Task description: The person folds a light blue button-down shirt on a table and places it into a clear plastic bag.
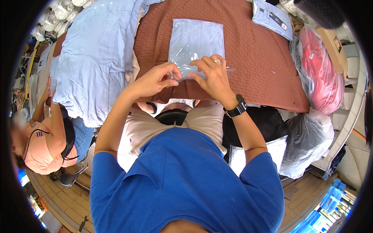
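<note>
A folded light blue garment (198, 37) lies flat on the brown cloth inside a clear plastic bag (179, 58), whose near end faces me. My left hand (158, 80) is at the bag's near left corner, its thumb and forefinger closing on the plastic edge. Over the near right part of the bag is my right hand (213, 76), with thumb and fingers apart and bent above the clear film. A ring and a black wristwatch (236, 106) are on that hand and wrist.
Unbagged light blue garments (97, 46) are piled at the left. Another bagged blue shirt (272, 19) lies far right on the brown tablecloth (256, 70). Red items in plastic (319, 70) and a cardboard box (333, 50) stand beyond the right edge. A person (46, 143) sits at the left.
</note>
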The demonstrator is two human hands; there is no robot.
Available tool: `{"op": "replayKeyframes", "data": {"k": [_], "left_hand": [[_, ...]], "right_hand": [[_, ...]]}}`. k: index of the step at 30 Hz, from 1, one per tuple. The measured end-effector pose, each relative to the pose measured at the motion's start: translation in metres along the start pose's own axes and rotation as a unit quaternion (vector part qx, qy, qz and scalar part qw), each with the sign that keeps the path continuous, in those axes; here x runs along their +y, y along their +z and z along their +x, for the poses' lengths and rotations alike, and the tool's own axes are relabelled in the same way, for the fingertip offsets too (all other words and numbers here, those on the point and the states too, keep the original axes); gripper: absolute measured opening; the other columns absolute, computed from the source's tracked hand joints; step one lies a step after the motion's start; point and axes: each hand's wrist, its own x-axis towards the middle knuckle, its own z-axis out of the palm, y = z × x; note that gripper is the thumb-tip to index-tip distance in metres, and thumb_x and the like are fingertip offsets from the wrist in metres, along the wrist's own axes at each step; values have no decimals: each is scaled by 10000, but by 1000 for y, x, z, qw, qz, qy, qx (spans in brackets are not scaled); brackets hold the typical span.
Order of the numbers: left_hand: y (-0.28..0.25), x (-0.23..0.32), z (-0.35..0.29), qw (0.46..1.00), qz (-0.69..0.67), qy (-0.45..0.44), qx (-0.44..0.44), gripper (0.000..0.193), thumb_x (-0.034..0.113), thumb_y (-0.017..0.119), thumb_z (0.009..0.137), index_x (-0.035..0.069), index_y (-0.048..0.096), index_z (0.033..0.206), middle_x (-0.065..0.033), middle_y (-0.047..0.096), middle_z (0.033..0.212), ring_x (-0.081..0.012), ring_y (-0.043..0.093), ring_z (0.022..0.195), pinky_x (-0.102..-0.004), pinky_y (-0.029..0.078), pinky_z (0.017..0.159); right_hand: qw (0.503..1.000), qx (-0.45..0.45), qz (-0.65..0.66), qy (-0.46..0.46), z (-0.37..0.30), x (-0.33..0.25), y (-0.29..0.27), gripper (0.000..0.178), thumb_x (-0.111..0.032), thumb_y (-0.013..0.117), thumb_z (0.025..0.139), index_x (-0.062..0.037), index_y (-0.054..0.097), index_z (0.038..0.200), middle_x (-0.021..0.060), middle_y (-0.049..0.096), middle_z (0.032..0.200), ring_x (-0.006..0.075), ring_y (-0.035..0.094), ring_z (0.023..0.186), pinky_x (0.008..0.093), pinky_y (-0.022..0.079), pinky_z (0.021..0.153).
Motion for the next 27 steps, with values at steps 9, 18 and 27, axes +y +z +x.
{"op": "replayKeyframes", "data": {"k": [9, 18, 27], "left_hand": [[6, 0, 0, 998, 48, -11, 25, 202, 43, 737, 890, 20, 590, 1026, -30, 597, 1002, -114, 532, 765, -275, 461, 689], [5, -6, -1, 984, 88, 37, 149, 172, 27, 726, 885, -14, 603, 999, -111, 638, 917, -213, 638, 787, -343, 518, 717], [1, -4, -2, 969, 153, 69, 181, 140, -38, 707, 882, -30, 626, 995, -101, 633, 914, -201, 643, 808, -316, 526, 699]], "right_hand": [[999, 11, -4, -45, 5, -11, 22, 260, -180, 821, 765, -144, 721, 1002, 20, 632, 979, 271, 552, 1089, 585, 284, 1125], [999, 18, 17, -22, 8, -13, 35, 89, -188, 778, 829, -157, 747, 906, 5, 623, 913, 263, 569, 1030, 611, 274, 1126], [999, 18, 36, -6, 11, -9, 37, 79, -213, 761, 856, -138, 747, 873, 23, 607, 886, 264, 568, 993, 598, 281, 1115]]}}
